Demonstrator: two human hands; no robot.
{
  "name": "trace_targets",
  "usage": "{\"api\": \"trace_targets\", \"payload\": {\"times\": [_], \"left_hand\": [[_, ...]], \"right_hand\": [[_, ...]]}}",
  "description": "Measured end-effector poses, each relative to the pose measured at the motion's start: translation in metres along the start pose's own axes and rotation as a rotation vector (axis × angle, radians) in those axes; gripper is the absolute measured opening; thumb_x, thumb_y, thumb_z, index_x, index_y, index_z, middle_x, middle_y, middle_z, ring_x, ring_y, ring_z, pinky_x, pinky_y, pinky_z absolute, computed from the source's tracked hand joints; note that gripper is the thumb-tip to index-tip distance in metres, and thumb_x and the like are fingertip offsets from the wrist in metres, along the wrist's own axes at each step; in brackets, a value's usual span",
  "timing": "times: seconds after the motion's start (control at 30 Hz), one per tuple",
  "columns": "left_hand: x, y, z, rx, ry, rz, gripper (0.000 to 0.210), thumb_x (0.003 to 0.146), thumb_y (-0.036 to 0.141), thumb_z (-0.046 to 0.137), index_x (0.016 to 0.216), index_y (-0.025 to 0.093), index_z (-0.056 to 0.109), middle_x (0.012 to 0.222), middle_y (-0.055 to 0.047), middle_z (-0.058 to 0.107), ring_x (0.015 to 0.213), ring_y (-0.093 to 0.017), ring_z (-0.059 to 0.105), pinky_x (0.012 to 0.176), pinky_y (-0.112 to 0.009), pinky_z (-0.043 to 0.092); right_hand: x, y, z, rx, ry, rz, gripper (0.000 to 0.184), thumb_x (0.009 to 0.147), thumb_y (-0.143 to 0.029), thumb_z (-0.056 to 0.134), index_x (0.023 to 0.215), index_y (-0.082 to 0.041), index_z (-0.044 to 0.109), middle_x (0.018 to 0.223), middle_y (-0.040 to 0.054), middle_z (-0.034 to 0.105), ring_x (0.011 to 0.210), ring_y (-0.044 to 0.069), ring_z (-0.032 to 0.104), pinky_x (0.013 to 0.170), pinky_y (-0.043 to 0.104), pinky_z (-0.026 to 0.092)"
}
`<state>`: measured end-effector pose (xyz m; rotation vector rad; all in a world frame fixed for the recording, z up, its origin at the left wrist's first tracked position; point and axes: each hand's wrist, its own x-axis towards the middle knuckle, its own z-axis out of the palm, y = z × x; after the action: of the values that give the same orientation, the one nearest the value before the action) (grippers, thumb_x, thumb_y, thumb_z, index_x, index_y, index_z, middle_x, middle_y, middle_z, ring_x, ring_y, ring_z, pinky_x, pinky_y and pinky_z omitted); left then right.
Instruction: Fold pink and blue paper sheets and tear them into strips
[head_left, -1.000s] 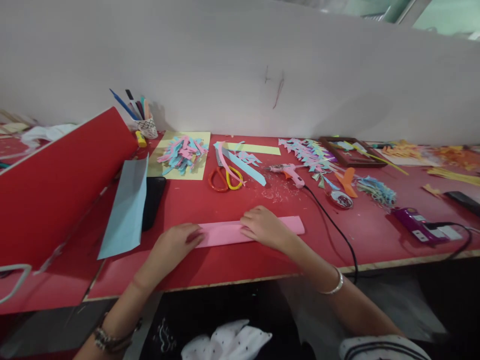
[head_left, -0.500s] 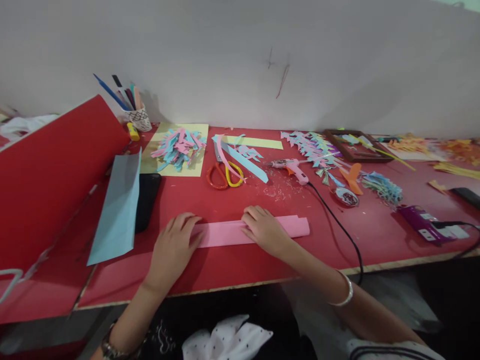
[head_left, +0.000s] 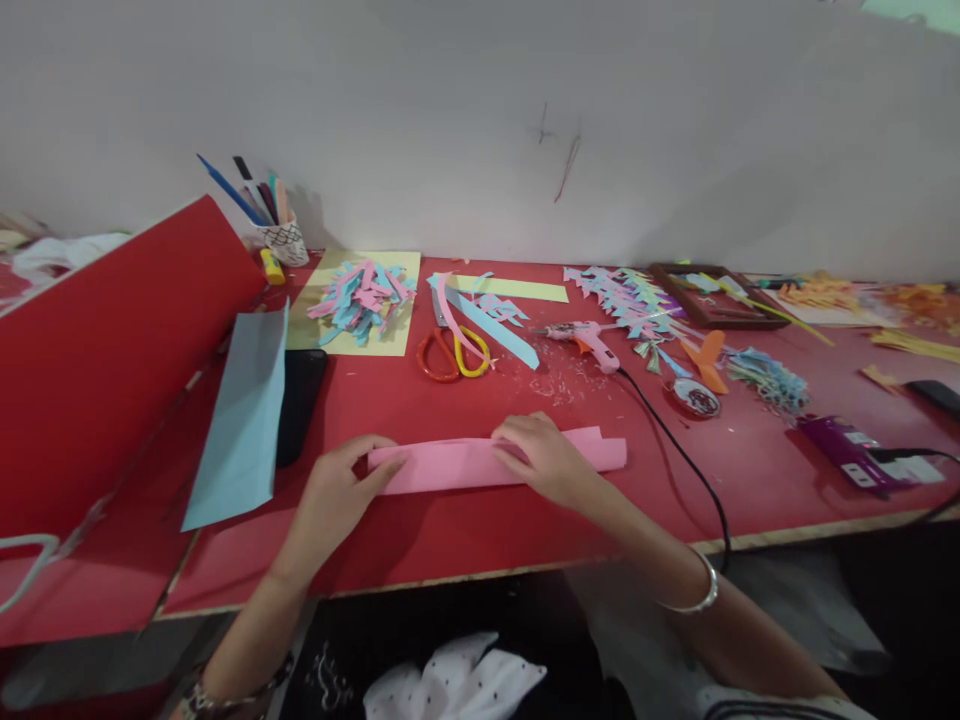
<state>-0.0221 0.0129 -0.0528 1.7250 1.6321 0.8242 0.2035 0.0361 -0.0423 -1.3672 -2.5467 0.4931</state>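
Observation:
A folded strip of pink paper [head_left: 450, 467] lies across the red table near its front edge. My left hand [head_left: 341, 485] pinches the strip's left end between thumb and fingers. Toward the right part of the strip, my right hand [head_left: 541, 458] grips its upper edge, with the thumb below and the fingers curled over. The layers are slightly offset at the right end. Beyond the strip lie scissors [head_left: 454, 352] with one red and one yellow handle, partly under pink and blue paper strips [head_left: 495, 325].
A pink glue gun [head_left: 589, 340] with a black cord lies right of the scissors. Cut paper pieces [head_left: 364, 298] are heaped on a yellow sheet. Blue paper [head_left: 244, 420] rests over a black object at left, beside a raised red board [head_left: 112, 370]. A purple box [head_left: 855, 455] sits at right.
My left hand has closed its thumb and fingers on the strip's left end, which now shows more. My right hand has shifted slightly right, and the layers at the right end sit further apart.

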Motion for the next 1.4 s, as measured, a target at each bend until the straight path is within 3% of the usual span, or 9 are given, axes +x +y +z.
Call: {"api": "trace_targets", "payload": {"times": [0.17, 0.37, 0.67, 1.07, 1.4], "left_hand": [[0.005, 0.019, 0.003, -0.073, -0.012, 0.064, 0.028, 0.068, 0.043, 0.049, 0.066, 0.017, 0.060, 0.068, 0.000, 0.064, 0.066, -0.014, 0.055, 0.061, -0.021, 0.043], [0.006, 0.029, -0.002, -0.151, -0.019, 0.076, 0.027, 0.065, 0.042, 0.052, 0.070, 0.016, 0.060, 0.068, 0.000, 0.063, 0.063, -0.013, 0.055, 0.059, -0.020, 0.043], [0.000, 0.029, -0.009, -0.163, 0.076, -0.002, 0.028, 0.065, 0.042, 0.049, 0.059, 0.016, 0.060, 0.057, 0.001, 0.059, 0.055, -0.013, 0.051, 0.054, -0.020, 0.041], [-0.007, 0.042, -0.015, -0.071, 0.139, 0.063, 0.032, 0.069, 0.040, 0.043, 0.048, 0.017, 0.048, 0.044, 0.005, 0.040, 0.044, -0.008, 0.034, 0.041, -0.018, 0.029], [-0.011, 0.042, -0.016, -0.017, 0.162, 0.141, 0.033, 0.074, 0.037, 0.039, 0.048, 0.018, 0.040, 0.044, 0.005, 0.033, 0.043, -0.007, 0.030, 0.039, -0.019, 0.024]], "right_hand": [[0.005, -0.018, -0.008, 0.035, 0.108, -0.074, 0.017, 0.079, -0.032, 0.050, 0.087, -0.017, 0.055, 0.086, 0.0035, 0.062, 0.083, 0.016, 0.053, 0.086, 0.033, 0.024], [0.014, -0.027, -0.019, 0.057, 0.130, -0.127, 0.020, 0.085, -0.026, 0.042, 0.075, -0.016, 0.056, 0.070, 0.0002, 0.062, 0.063, 0.010, 0.050, 0.073, 0.027, 0.028], [0.010, -0.026, -0.029, 0.023, 0.193, -0.148, 0.024, 0.087, -0.029, 0.040, 0.074, -0.017, 0.056, 0.069, -0.0006, 0.062, 0.061, 0.010, 0.050, 0.070, 0.025, 0.026], [0.009, -0.031, -0.037, -0.018, 0.242, -0.178, 0.029, 0.088, -0.028, 0.038, 0.066, -0.016, 0.052, 0.062, -0.0016, 0.059, 0.053, 0.008, 0.041, 0.068, 0.024, 0.024], [0.006, -0.037, -0.041, -0.030, 0.259, -0.151, 0.030, 0.087, -0.028, 0.038, 0.061, -0.016, 0.048, 0.054, -0.0044, 0.049, 0.049, 0.007, 0.032, 0.065, 0.023, 0.024]]}}
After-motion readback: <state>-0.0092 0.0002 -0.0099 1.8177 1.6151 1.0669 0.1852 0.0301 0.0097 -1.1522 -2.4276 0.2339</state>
